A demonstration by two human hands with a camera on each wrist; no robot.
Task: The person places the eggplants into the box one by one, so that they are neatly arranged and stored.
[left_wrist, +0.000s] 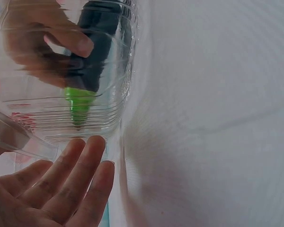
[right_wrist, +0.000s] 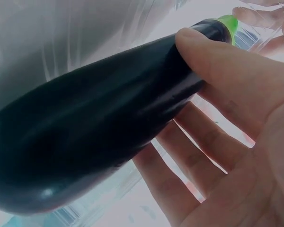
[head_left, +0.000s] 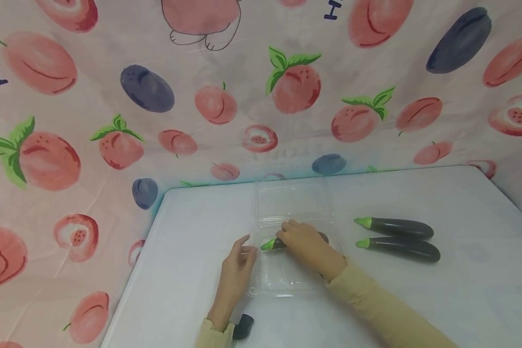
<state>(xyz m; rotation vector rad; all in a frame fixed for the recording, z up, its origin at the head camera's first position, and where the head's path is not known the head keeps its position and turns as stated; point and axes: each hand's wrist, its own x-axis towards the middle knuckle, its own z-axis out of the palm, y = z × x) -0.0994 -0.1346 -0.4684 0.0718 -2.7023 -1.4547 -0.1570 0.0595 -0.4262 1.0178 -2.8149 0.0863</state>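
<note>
A dark eggplant (right_wrist: 94, 118) with a bright green stem end (head_left: 267, 245) lies slantwise in my right hand (head_left: 306, 244). In the right wrist view the thumb presses one side and the fingers reach round the other. Around it is a clear plastic clamshell box (head_left: 282, 282), its lid (head_left: 293, 198) folded back toward the wall. The left wrist view shows the eggplant through the box's ribbed wall. At the box's left side is my left hand (head_left: 237, 263), fingers extended with the tips right by the wall (left_wrist: 61, 194).
Two more eggplants, an upper one (head_left: 402, 228) and a lower one (head_left: 406, 249), lie side by side right of the box. The white table (head_left: 191, 227) meets a fruit-print cloth (head_left: 243, 63) at its back and left.
</note>
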